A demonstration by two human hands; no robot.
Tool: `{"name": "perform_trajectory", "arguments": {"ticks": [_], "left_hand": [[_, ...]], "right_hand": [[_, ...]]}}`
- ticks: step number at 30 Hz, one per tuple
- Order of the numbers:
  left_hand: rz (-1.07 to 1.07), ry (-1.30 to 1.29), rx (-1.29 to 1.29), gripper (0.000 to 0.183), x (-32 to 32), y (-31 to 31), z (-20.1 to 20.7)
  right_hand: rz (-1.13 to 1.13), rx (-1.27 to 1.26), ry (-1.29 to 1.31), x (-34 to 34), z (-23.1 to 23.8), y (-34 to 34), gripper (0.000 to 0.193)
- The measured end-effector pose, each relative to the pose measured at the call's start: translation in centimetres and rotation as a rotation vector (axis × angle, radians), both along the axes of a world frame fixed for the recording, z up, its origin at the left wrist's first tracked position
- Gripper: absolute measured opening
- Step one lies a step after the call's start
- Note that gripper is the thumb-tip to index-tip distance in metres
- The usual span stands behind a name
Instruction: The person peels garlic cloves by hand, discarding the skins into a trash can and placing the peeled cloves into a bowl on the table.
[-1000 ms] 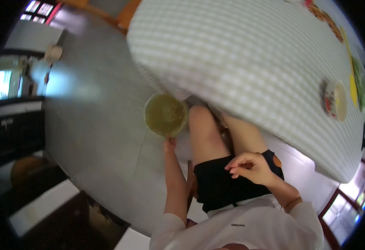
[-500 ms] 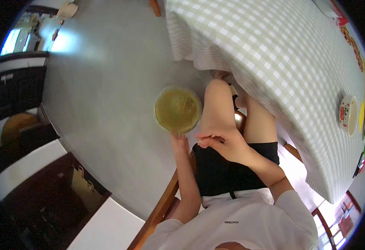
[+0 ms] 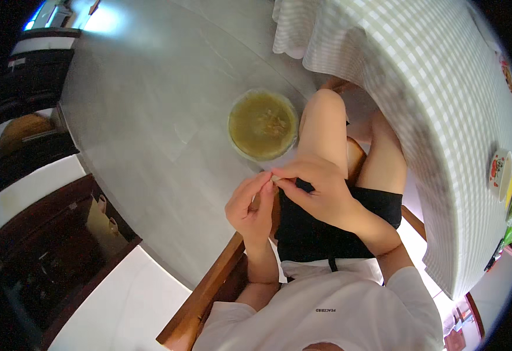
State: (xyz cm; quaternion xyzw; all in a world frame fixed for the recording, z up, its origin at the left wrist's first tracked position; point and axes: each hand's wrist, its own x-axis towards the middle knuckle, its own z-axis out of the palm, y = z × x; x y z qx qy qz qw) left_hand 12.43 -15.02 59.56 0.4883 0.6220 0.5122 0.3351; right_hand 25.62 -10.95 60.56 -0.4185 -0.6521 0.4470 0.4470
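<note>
My left hand [image 3: 249, 205] and my right hand [image 3: 317, 184] meet fingertip to fingertip above my lap. Both are closed in a pinch on a small pale piece [image 3: 275, 178], of which only a bit shows between the fingers; its kind is too small to make out. Just beyond the hands stands a round yellow-green bin [image 3: 245, 120] on the floor, lined with what looks like a clear bag. Brownish scraps [image 3: 275, 124] lie at its bottom.
At the right is a table under a checked cloth [image 3: 411, 70], its edge hanging beside my legs. A patterned white bowl [image 3: 500, 169] sits on it, near green and yellow items. My wooden chair [image 3: 200, 298] is below me; dark cabinets [image 3: 51, 245] line the left.
My left hand has come up from beside the bin to meet my right hand, and both now pinch the pale piece. The view has shifted slightly.
</note>
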Motion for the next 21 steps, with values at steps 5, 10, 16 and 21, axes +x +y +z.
{"name": "perform_trajectory", "arguments": {"ticks": [5, 10, 16, 21], "left_hand": [[0.061, 0.055, 0.043, 0.014, 0.5, 0.2, -1.1], [0.114, 0.112, 0.091, 0.013, 0.1, 0.2, -2.8], [0.222, 0.178, 0.006, 0.011, -1.3, 0.5, -3.4], [0.365, -0.123, -0.023, 0.009, -2.9, 1.9, -4.8]], "right_hand": [[-0.01, 0.002, -0.109, -0.8, -0.6, 0.1, 0.017], [0.027, -0.007, -0.154, -2.1, -1.2, 0.6, 0.015], [0.11, 0.03, -0.183, -2.1, -1.3, 0.3, 0.015], [0.045, -0.585, 0.239, -1.1, -1.7, 0.6, 0.016]]}}
